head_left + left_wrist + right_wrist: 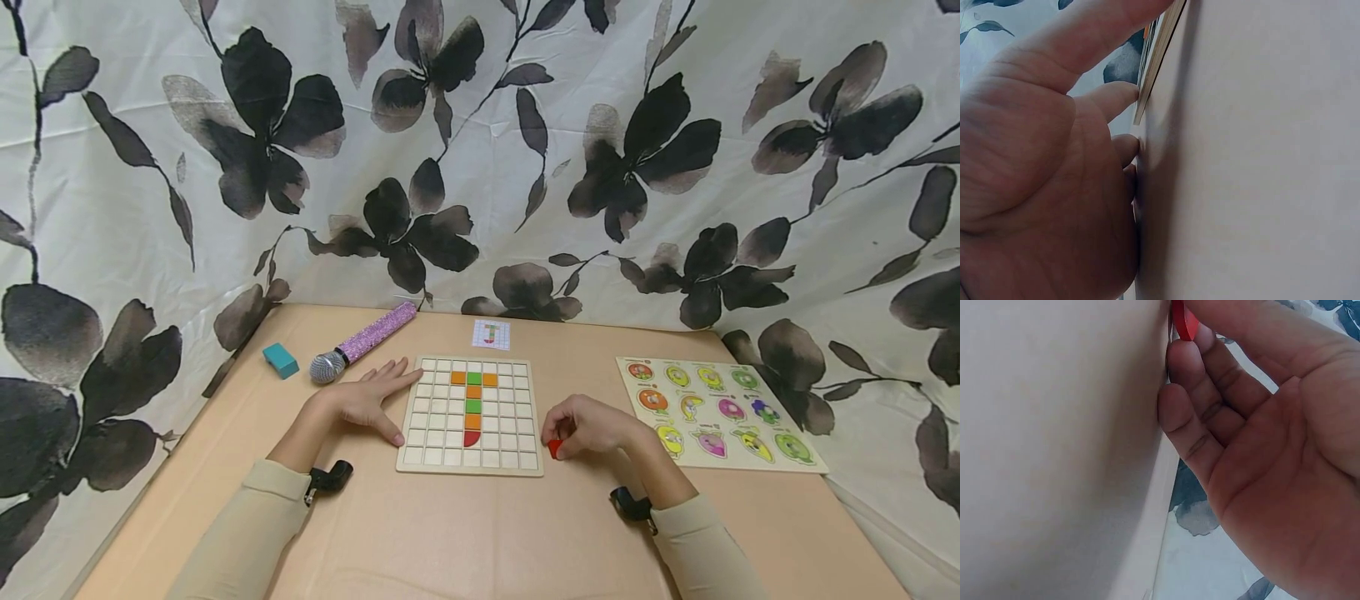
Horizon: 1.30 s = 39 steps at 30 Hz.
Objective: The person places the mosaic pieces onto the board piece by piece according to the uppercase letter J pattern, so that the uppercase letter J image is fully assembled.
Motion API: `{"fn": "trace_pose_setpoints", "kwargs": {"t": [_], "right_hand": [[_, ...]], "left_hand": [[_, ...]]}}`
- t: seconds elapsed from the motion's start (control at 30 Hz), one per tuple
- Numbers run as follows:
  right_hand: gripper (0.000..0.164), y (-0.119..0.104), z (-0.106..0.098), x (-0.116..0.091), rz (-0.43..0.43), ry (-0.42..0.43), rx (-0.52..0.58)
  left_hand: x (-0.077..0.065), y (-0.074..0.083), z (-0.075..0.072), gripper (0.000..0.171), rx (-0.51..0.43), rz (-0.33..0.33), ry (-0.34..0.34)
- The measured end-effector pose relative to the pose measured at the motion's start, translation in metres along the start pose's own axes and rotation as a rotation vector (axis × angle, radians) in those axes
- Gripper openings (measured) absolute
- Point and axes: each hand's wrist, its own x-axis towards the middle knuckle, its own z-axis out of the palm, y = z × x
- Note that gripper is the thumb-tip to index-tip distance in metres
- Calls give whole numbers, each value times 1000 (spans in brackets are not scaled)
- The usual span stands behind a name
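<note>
A white gridded board (pixel 435 458) with a wooden rim lies mid-table. On it, orange and green square tiles (pixel 473 406) form a T, with a red curved tile (pixel 472 438) at the foot. My left hand (pixel 365 400) rests at the board's left edge, fingers spread, thumb and index touching the rim (pixel 1159 62). Just off the board's right edge, my right hand (pixel 588 425) pinches a red piece (pixel 554 448) between thumb and fingers, low over the table. In the right wrist view that red piece (pixel 1185 322) shows only in part, behind the thumb.
A small pattern card (pixel 491 334) lies behind the board. To the left are a glittery pink microphone (pixel 375 332) and a teal block (pixel 281 361). On the right lies a fruit picture board (pixel 720 408). A floral cloth (pixel 525 167) hangs behind the table.
</note>
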Motion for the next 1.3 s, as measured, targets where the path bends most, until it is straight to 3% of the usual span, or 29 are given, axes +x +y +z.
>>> {"fn": "trace_pose_setpoints", "kwargs": {"t": [0.6,0.8,1.13,1.3], "right_hand": [[20,2,-5,-2,-30,123,-73],[18,1,-7,-3,-74,192,-21],[20,-11,-7,1,-32,345,73],[19,-20,-4,5,-59,405,134]], "left_hand": [[0,1,1,126,-1,-4,0],[0,2,0,126,-9,-12,-2],[-1,3,-1,126,-4,-11,-2],[-1,4,-2,125,-4,-5,-2]]}}
